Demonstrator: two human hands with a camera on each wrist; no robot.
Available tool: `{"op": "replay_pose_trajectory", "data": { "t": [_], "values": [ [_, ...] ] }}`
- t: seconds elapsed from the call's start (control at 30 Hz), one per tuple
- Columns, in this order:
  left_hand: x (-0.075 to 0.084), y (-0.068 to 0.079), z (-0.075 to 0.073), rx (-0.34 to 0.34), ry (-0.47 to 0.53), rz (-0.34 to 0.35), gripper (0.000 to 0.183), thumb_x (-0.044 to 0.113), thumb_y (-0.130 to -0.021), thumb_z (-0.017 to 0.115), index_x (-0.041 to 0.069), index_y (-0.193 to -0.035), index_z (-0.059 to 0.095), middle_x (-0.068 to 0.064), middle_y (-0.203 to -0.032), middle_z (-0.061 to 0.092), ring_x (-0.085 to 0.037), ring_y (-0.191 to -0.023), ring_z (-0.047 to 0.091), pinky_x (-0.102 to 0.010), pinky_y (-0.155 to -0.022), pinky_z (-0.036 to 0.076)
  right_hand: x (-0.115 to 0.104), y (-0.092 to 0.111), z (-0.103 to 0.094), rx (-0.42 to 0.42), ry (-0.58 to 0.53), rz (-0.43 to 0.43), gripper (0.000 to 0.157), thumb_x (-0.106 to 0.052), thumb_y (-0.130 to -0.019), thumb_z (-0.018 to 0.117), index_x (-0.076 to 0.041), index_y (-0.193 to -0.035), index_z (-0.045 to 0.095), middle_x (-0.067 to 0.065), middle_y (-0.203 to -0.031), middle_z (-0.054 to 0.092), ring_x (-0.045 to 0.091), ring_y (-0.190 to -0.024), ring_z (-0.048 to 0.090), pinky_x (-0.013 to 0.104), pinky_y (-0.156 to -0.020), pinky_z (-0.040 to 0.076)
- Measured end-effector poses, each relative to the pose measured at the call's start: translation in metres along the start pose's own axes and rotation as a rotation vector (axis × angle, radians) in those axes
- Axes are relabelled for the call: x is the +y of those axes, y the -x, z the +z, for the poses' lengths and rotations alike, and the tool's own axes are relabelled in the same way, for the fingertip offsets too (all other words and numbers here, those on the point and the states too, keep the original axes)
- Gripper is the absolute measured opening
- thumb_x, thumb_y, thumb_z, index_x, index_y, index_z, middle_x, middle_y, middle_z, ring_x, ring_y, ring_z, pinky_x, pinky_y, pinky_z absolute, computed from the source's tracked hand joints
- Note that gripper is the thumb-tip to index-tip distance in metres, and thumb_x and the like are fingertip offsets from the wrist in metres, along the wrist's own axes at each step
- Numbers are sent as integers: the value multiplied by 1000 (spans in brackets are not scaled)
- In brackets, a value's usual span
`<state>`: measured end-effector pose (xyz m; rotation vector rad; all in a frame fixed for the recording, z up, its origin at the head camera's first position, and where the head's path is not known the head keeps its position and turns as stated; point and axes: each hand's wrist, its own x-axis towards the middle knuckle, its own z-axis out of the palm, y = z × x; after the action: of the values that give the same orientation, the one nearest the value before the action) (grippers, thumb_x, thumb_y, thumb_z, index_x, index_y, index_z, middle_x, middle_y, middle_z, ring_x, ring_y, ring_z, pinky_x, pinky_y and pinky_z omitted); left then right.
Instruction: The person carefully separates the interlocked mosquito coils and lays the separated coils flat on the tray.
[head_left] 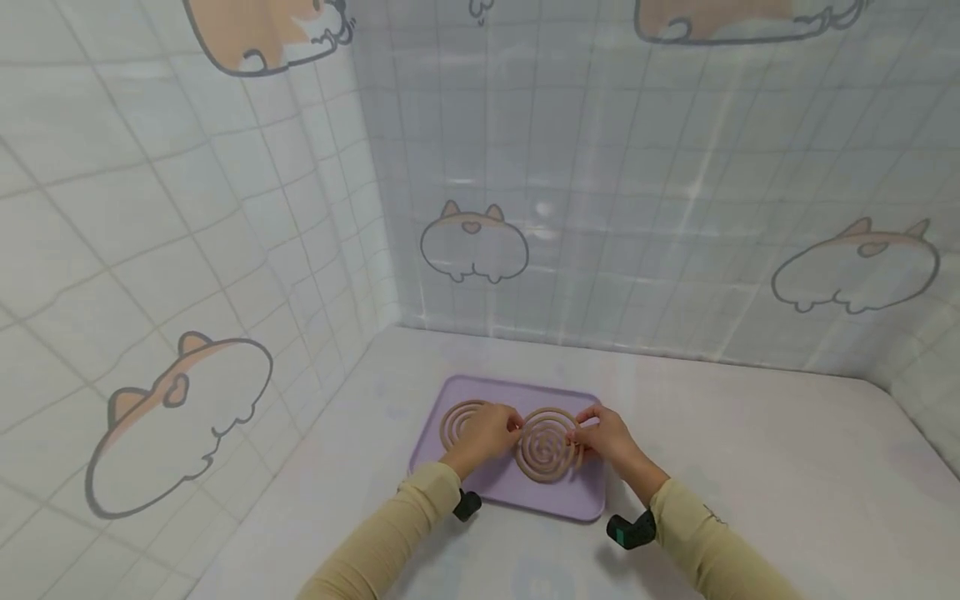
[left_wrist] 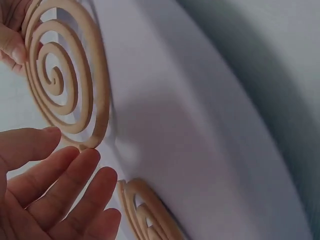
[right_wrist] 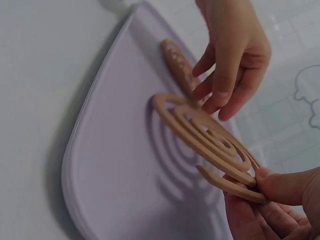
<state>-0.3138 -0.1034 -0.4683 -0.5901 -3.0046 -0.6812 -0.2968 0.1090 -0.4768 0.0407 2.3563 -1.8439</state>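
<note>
My right hand (head_left: 609, 437) pinches the right side of a tan mosquito coil (right_wrist: 207, 152) between thumb and fingers. That coil is raised at a tilt over a lilac tray (right_wrist: 110, 150), its spiral shadow falling on the tray, and its loose outer end shows by the right fingers in the right wrist view. At the coil's opposite edge is my left hand (left_wrist: 60, 195), fingers loosely extended and fingertips right at the outer ring. A second mosquito coil (head_left: 444, 425) lies at the left of the tray, partly hidden by the left hand in the head view.
The tray's raised rim (head_left: 525, 385) surrounds the coils on a white surface (head_left: 750, 450). Wall sheets (head_left: 637, 167) with a grid and cartoon animals stand behind and at the sides. A dark wrist camera (head_left: 632, 530) hangs under the right sleeve, another (head_left: 467, 505) under the left.
</note>
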Motion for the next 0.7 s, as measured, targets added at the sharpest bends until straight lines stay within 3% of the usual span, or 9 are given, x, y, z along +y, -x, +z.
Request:
{"op": "replay_pose_trajectory", "data": {
  "t": [0.1, 0.33, 0.53, 0.7],
  "values": [
    [0, 2, 3, 2, -24, 14, 12, 19, -82, 68, 12, -92, 71, 6, -77, 62, -8, -71, 55, -22, -62, 45, 6, -2, 3, 70, 131, -49, 22, 2, -78, 66, 6, -95, 53, 13, -71, 67, 14, -54, 59, 27, -49, 49],
    [0, 5, 5, 12, -89, 55, 11, 19, -83, 67, 11, -88, 71, 6, -73, 62, -9, -66, 54, -23, -57, 42, 11, -10, 11, 233, 598, -256, 9, -9, -78, 66, -2, -78, 60, 4, -67, 60, 14, -55, 52, 27, -47, 42],
    [3, 7, 5, 13, -120, 81, 9, 15, -82, 64, 13, -75, 70, 8, -61, 56, -8, -56, 48, -22, -47, 37, 15, -16, 20, 235, 825, -269, 16, -11, -83, 62, -8, -69, 55, 2, -63, 54, 16, -52, 50, 29, -43, 40],
    [6, 5, 2, -33, -130, 74, 22, 13, -83, 62, 15, -61, 59, 8, -53, 46, -7, -48, 39, -22, -41, 30, 14, -19, 22, 218, 945, -304, 19, -8, -82, 62, -9, -66, 51, 5, -63, 55, 21, -53, 54, 34, -43, 42]
  ]
}}
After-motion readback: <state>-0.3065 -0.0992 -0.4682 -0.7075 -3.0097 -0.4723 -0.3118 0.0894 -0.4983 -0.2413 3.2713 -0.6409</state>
